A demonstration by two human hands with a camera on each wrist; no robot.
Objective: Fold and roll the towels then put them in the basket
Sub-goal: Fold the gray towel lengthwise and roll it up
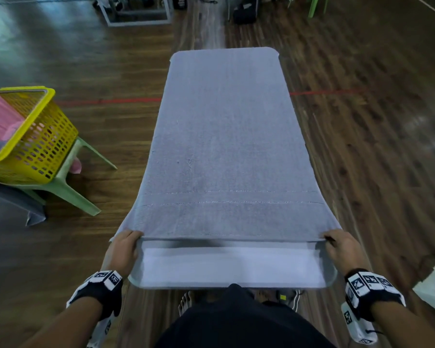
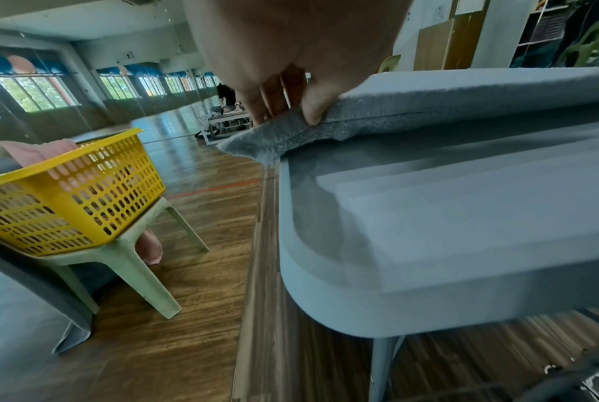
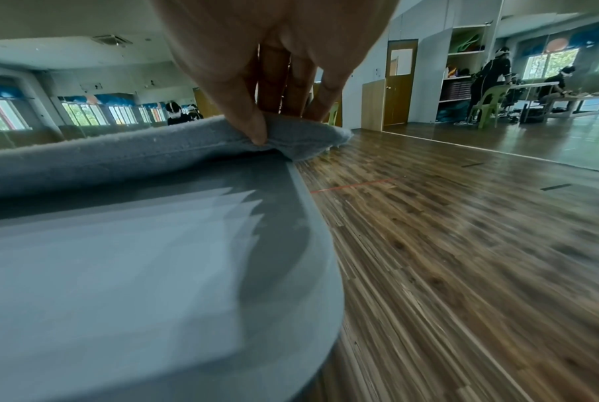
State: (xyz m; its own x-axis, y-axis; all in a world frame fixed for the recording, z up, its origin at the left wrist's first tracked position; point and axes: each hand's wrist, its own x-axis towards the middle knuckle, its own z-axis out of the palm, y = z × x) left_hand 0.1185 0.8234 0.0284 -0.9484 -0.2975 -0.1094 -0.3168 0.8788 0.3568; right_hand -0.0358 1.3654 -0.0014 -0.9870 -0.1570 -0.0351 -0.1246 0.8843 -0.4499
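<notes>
The left hand (image 1: pixel 124 247) and right hand (image 1: pixel 342 247) are each pinching a near corner of the grey towel (image 1: pixel 226 146), lifting that edge while its long axis is running straight away from both (equally near), basket (image 1: pixel 39 136) sitting far left.

My right hand (image 3: pixel 274 62) pinches the near right corner of the grey towel (image 3: pixel 125 155), thumb (image 3: pixel 246 119) on the near face and fingers behind, lifting its hem just clear of the pale grey table (image 3: pixel 119 272). The towel stretches away to the left, its shadow falling across the tabletop below, while the table's rounded corner curves off near the wooden floor (image 3: pixel 462 244) on the right. Far right, people sit and stand by a table and a green chair (image 3: pixel 490 104); a brown door (image 3: pixel 399 84) stands behind.
</notes>
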